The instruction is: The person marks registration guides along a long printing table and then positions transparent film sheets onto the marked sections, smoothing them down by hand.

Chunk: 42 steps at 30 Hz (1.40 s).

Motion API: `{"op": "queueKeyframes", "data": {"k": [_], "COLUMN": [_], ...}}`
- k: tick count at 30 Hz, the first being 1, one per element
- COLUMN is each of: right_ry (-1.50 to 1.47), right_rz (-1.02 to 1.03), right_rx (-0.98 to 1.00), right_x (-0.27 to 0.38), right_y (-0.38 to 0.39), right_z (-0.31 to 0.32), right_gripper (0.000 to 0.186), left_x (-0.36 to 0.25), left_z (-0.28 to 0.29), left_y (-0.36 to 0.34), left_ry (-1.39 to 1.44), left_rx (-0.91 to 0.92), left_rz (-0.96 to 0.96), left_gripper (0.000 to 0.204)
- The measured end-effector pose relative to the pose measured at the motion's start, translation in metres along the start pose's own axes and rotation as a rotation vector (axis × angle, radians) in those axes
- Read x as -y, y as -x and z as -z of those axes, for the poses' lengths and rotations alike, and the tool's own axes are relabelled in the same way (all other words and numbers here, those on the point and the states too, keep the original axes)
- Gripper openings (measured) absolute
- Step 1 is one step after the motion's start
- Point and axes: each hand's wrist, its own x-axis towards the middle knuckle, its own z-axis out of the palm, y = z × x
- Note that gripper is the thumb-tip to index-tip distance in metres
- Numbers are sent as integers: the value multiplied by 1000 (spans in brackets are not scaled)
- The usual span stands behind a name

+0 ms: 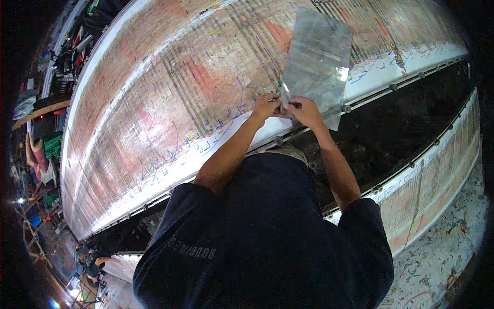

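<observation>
A grey, see-through plastic sheet [321, 51] lies over the long work table [216, 56], whose surface is stained reddish and covered with dark stripes and coloured marks. Its lower corner hangs past the table's near edge. My right hand [305, 112] is closed, pinching the sheet at its lower left edge. Just left of it, my left hand [266, 108] rests over the table's white border, fingers curled together close to the same edge of the sheet. What those left fingers hold is too small to make out.
A metal rail with round knobs [346, 108] runs along the table's near edge. Behind me, past a dark gap, stands a second striped table [427, 190]. Cluttered tools and cloths [38, 149] fill the far left. Another person [92, 265] is at the lower left.
</observation>
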Motion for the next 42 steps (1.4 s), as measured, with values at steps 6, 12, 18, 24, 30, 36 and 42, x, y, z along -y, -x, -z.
{"op": "queueKeyframes", "data": {"k": [6, 12, 18, 24, 30, 36, 42], "right_ry": [-206, -236, -496, -813, -659, 293, 675], "right_rz": [-430, -398, -573, -654, -475, -233, 44], "right_rx": [-126, -96, 8, 14, -60, -250, -456], "right_x": [12, -15, -6, 0, -33, -23, -31], "right_y": [-25, -51, -54, -48, -44, -39, -67], "right_z": [-6, -11, -1, 0, -9, 62, 302], "right_gripper": [48, 51, 32, 19, 17, 25, 19], "left_x": [7, -8, -6, -11, -12, 8, 3], "left_z": [6, -2, 2, -2, -16, 2, -8], "left_y": [-5, 4, 2, 8, 1, -18, -24], "left_ry": [-38, -46, -100, -48, -236, -831, -879], "left_rx": [87, 176, 170, 157, 39, -97, -57], "left_rz": [19, -19, -33, -13, 25, -255, -115], "left_gripper": [28, 25, 26, 24, 31, 28, 30]}}
